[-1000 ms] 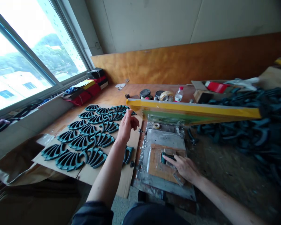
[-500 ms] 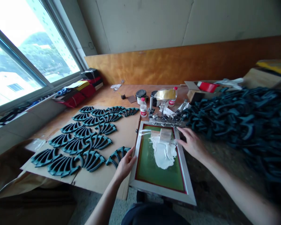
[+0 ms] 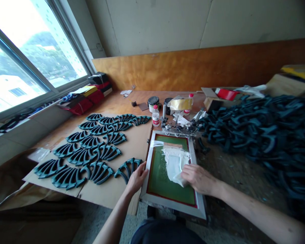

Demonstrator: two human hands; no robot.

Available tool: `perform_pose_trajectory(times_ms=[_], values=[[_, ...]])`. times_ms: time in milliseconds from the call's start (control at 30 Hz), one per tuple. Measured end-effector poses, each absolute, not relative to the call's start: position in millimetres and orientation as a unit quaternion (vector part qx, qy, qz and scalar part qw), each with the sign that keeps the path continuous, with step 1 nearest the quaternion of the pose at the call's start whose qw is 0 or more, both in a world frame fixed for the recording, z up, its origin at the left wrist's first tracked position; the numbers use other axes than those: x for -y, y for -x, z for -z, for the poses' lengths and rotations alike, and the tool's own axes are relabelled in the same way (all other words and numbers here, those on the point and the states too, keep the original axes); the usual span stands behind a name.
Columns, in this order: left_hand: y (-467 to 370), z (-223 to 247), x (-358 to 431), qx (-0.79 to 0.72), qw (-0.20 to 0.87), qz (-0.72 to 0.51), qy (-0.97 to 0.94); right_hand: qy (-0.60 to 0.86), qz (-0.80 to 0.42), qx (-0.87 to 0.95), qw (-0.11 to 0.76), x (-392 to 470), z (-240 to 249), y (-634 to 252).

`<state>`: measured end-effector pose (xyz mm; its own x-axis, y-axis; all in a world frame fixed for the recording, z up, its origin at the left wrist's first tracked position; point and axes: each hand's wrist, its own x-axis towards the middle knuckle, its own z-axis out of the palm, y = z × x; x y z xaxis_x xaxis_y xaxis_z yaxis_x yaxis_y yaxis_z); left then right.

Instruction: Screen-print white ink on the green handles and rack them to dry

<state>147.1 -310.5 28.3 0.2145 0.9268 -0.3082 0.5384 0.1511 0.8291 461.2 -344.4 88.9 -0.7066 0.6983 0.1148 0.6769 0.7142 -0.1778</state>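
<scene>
A silk-screen frame [image 3: 172,205] with green mesh and a metal rim lies in front of me. My left hand [image 3: 137,179] grips its left rim, thumb on top. White ink [image 3: 172,166] covers the middle of the mesh. My right hand [image 3: 198,179] is closed around a pale squeegee [image 3: 180,179], tilted at the lower right of the ink; the fingers hide part of it. A brownish strip [image 3: 173,145] lies across the mesh above the ink. Just left of my left hand, a dark green ribbed plastic part [image 3: 128,169] rests on cardboard.
Rows of similar ribbed parts [image 3: 91,156] lie on the cardboard sheet [image 3: 112,198] at left. A large heap of dark parts [image 3: 256,128] fills the right side. Behind the frame stand metal clamps [image 3: 178,128], a red-capped bottle [image 3: 155,117], a tub [image 3: 153,103] and a tape roll [image 3: 180,103].
My right hand has left the frame's upper right rim and taken hold of the squeegee, which has come down toward me over the ink. My left hand stays on the left rim.
</scene>
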Motion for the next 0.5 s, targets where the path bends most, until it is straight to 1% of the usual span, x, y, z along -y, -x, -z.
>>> perform_pose_trajectory(times_ms=[67, 133, 200, 233, 267, 333, 433, 500], values=[[-148, -30, 311, -0.591, 0.477, -0.213, -0.615, 0.412, -0.071, 0.901, 0.111, 339, -91, -460], [-148, -30, 311, -0.587, 0.492, -0.227, -0.602, 0.435, -0.025, 0.884, 0.17, 341, -84, -456], [-147, -30, 310, -0.584, 0.512, -0.24, -0.583, 0.408, 0.037, 0.884, 0.225, 351, -73, -454], [-147, -30, 310, -0.581, 0.521, -0.245, -0.575, 0.384, 0.052, 0.891, 0.238, 357, -69, -454], [-148, -30, 310, -0.579, 0.528, -0.249, -0.569, 0.366, 0.05, 0.898, 0.241, 362, -67, -455], [-148, -31, 311, -0.579, 0.533, -0.253, -0.563, 0.369, 0.008, 0.902, 0.224, 362, -70, -458], [-148, -39, 311, -0.579, 0.541, -0.255, -0.554, 0.45, -0.043, 0.867, 0.209, 333, -91, -459], [-148, -53, 310, -0.574, 0.557, -0.258, -0.542, 0.519, -0.024, 0.828, 0.213, 304, -110, -458]])
